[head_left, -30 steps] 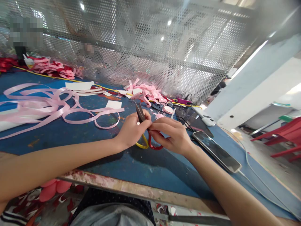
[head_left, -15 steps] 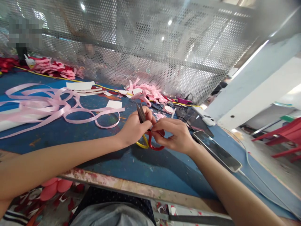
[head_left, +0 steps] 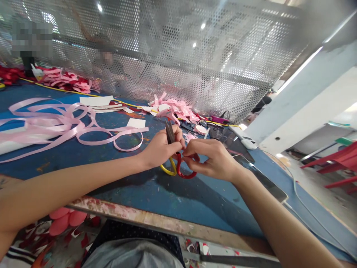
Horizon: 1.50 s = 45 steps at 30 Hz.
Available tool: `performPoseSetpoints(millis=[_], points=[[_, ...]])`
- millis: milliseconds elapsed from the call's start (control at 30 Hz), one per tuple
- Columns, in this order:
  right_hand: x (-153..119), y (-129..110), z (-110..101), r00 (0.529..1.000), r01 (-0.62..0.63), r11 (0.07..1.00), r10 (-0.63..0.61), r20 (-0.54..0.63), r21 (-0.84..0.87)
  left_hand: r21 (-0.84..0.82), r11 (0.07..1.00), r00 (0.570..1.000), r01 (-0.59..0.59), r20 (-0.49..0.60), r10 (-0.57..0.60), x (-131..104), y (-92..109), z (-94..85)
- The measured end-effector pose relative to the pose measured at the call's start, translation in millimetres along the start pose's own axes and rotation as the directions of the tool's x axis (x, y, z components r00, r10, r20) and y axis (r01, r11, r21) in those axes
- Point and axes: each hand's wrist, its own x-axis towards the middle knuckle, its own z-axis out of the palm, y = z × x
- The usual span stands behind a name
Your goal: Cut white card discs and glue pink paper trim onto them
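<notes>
While grey cloth (head_left: 134, 255) covers the person's lap at the bottom, the worn wooden edge of a blue-topped bench (head_left: 167, 201) runs across just beyond it. Below the bench, at left, are rounded pink pieces (head_left: 67, 219) among red and white scraps (head_left: 84, 240).

Near the centre, over the bench, the left hand (head_left: 163, 149) is clamped around a pair of scissors (head_left: 169, 134), the dark blades pointing away from the person, the yellow and red handle loops toward them. Just beside it is the right hand (head_left: 213, 158), thumb and forefinger drawn close to the left fingertips; whether they pinch anything cannot be told.

On the right, a phone (head_left: 267, 184) lies partly hidden by the right forearm (head_left: 273, 212). On the left, pale pink ribbon (head_left: 64, 123) sprawls in loose loops, one end reaching a small white card (head_left: 136, 123). Farther back are a heap of pink strips (head_left: 180, 108) and a yellow cable (head_left: 126, 102). Behind the bench rises a perforated metal screen (head_left: 167, 48).
</notes>
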Motion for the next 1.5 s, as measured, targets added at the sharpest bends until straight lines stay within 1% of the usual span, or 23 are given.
performPoseSetpoints(millis=[200, 433, 533, 667, 767, 833, 933, 1067, 1133, 1200, 1300, 1500], points=[[-2.2, -0.6, 0.7, 0.998, -0.069, 0.997, 0.069, 0.012, 0.047, -0.002, 1.000, 1.000, -0.026, 0.009, 0.026, 1.4, -1.8, -1.9], [-4.6, -0.5, 0.5, 0.993, -0.120, 0.991, 0.120, 0.013, 0.061, 0.008, 1.000, 1.000, -0.013, -0.002, 0.013, 1.8, -3.9, -2.9], [-8.4, -0.4, 2.7, 0.984, -0.180, 0.981, 0.179, 0.017, 0.072, -0.011, 1.000, 1.000, -0.010, -0.007, 0.010, 1.8, -5.2, -4.5], [-17.4, 1.2, 10.8, 0.958, -0.285, 0.950, 0.285, 0.022, 0.130, -0.038, 0.999, 1.000, 0.001, -0.029, -0.002, 0.8, -6.9, -6.3], [-21.1, 1.6, 16.5, 0.951, -0.306, 0.940, 0.309, 0.000, 0.153, -0.055, 0.998, 0.999, -0.006, -0.051, 0.003, -0.9, -7.7, -6.3], [-20.3, 0.3, 18.7, 0.953, -0.297, 0.948, 0.302, -0.021, 0.117, -0.085, 0.996, 0.997, -0.009, -0.076, 0.003, -1.7, -8.6, -6.3], [-17.4, -3.2, 21.5, 0.960, -0.275, 0.961, 0.275, -0.052, 0.006, -0.151, 0.989, 0.992, 0.001, -0.126, -0.020, -1.4, -10.9, -6.7], [-18.4, -7.6, 29.4, 0.957, -0.265, 0.957, 0.246, -0.151, -0.118, -0.200, 0.980, 0.981, -0.005, -0.192, -0.034, 0.0, -13.1, -7.0], [-21.1, -9.1, 33.7, 0.953, -0.268, 0.949, 0.235, -0.191, -0.165, -0.206, 0.978, 0.978, -0.008, -0.207, -0.035, 0.1, -12.4, -6.4], [-23.7, -10.1, 36.8, 0.949, -0.280, 0.939, 0.240, -0.204, -0.198, -0.207, 0.978, 0.977, -0.006, -0.210, -0.039, -0.3, -10.8, -5.4], [-26.7, -11.0, 39.1, 0.941, -0.310, 0.930, 0.271, -0.201, -0.199, -0.212, 0.977, 0.980, -0.002, -0.196, -0.040, -1.0, -8.3, -3.8], [-32.2, -12.9, 40.9, 0.917, -0.375, 0.920, 0.349, -0.195, -0.116, -0.241, 0.970, 0.979, 0.039, -0.187, -0.085, -1.4, -6.3, -0.6]])
